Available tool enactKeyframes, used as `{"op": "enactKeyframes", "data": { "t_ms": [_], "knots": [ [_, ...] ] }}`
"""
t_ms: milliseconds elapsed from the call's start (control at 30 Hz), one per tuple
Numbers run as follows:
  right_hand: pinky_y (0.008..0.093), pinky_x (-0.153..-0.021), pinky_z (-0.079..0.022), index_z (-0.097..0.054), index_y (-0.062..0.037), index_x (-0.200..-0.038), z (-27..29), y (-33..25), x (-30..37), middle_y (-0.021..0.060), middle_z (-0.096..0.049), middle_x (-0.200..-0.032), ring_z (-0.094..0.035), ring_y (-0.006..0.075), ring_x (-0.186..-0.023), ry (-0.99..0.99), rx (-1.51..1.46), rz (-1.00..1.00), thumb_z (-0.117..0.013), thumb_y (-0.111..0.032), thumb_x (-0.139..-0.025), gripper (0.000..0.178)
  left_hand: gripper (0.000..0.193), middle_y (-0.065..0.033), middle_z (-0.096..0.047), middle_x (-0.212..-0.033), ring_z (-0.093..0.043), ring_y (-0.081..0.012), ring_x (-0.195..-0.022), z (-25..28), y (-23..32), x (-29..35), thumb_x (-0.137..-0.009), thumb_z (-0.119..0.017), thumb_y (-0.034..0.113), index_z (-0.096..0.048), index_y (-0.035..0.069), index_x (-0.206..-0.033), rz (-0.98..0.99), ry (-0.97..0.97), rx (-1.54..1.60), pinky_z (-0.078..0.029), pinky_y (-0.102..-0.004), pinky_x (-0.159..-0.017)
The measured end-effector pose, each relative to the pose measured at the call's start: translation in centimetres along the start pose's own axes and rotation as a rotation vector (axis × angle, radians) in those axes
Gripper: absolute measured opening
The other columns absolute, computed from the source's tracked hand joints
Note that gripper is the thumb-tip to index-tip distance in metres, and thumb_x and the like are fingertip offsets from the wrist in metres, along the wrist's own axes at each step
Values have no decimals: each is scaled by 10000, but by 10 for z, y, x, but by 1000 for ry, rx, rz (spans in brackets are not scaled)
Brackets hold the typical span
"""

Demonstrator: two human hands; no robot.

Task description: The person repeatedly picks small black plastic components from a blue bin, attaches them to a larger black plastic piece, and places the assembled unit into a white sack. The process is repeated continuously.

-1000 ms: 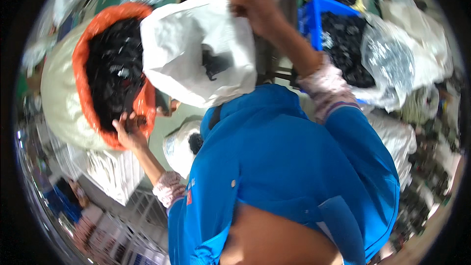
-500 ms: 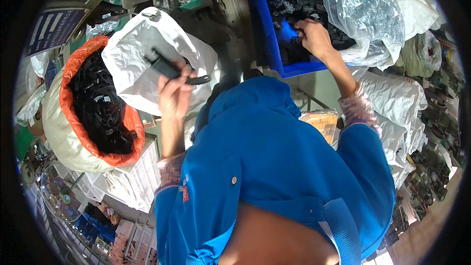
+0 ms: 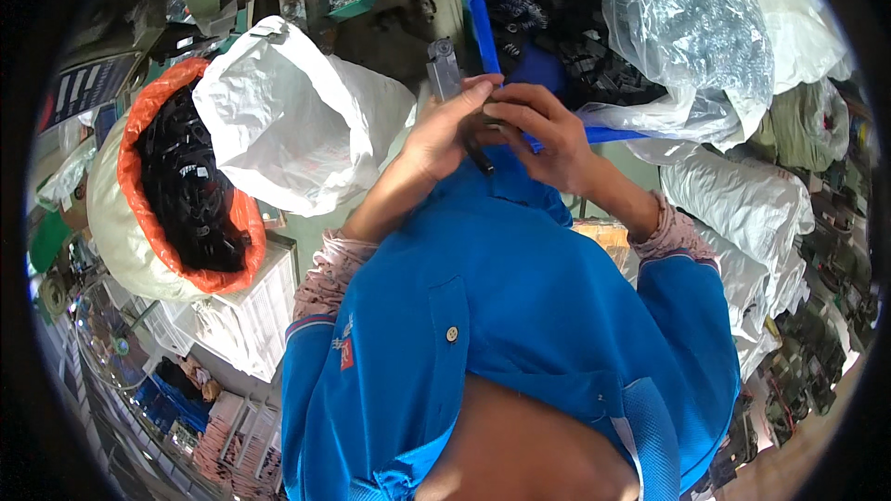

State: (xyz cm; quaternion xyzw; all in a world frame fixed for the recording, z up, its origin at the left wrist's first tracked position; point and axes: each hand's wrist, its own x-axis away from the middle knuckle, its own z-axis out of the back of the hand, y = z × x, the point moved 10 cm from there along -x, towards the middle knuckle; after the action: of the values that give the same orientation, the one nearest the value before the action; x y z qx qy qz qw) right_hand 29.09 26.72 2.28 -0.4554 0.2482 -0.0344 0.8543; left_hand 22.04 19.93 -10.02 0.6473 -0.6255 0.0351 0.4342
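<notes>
My left hand (image 3: 434, 137) is closed around a dark plastic part (image 3: 445, 74). A blocky end with a round boss sticks out above the fingers, and a thin black tail shows below them. My right hand (image 3: 548, 134) meets it at the part, with thumb and fingers pinched together; whatever they hold is too small or hidden to name. Both hands are just in front of the blue bin (image 3: 479, 14), which holds small black pieces and dark coil springs (image 3: 522, 9). Left of my hands stands an open white sack (image 3: 288, 121).
Farther left, a sack with an orange liner (image 3: 130, 167) holds many black plastic parts (image 3: 190, 186). A clear bag of metal springs (image 3: 691, 28) lies over the bin's right side. A green tub (image 3: 357, 7) of small metal pieces stands at the back. White sacks (image 3: 742, 195) are stacked at right.
My left hand has moved right, away from the white sack, bringing the dark part along. My right hand has come out of the blue bin, and both hands now meet at the part.
</notes>
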Motion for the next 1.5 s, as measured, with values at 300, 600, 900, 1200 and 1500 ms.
{"op": "enactKeyframes", "data": {
  "t_ms": [300, 600, 900, 1200, 1500],
  "knots": [
    [434, -750, -497, -620, -36, -1037, -26, 198, -12, 175, -613, -924, -610, 363, -878, -289, 551, -311, -660, -75, -746, 297, 267, -190, -631, -1076, -650, -295, -958, 22, 35, -5, -886, -569, 106, -533, 26, -1138, -225, 101, -55, -585, -416, -726],
    [249, -688, -499, -602, -4, -1017, 20, 143, -18, 83, -606, -940, -619, 141, -771, -24, -86, -420, -716, -82, -769, 284, 210, -130, -644, -952, -649, -203, -832, 4, 58, -16, -844, -652, 78, -585, 16, -1033, -272, 107, -202, -596, -335, -623],
    [243, -671, -501, -603, -15, -987, 40, 109, -15, 52, -613, -881, -613, 117, -746, -1, -479, -437, -738, -57, -765, 263, 229, -71, -680, -895, -647, -126, -805, -45, 60, -50, -794, -718, 76, -633, 43, -1005, -355, -2, -537, -536, -257, -598],
    [281, -673, -526, -567, -5, -1150, 64, 123, -1, 111, -651, -926, -655, 147, -816, 77, 53, -446, -749, -141, -778, 436, 228, -119, -669, -1010, -656, -172, -838, -42, 62, -54, -838, -674, 87, -620, 55, -1057, -286, -46, -272, -555, -284, -642],
    [253, -753, -526, -614, 26, -1088, 30, 104, -25, 84, -679, -949, -651, 132, -863, 222, -498, -446, -613, -25, -871, 223, 241, -78, -665, -956, -638, -157, -836, -46, 88, -25, -793, -713, 31, -641, 25, -1023, -524, -89, -285, -548, -293, -724]
  ]
}}
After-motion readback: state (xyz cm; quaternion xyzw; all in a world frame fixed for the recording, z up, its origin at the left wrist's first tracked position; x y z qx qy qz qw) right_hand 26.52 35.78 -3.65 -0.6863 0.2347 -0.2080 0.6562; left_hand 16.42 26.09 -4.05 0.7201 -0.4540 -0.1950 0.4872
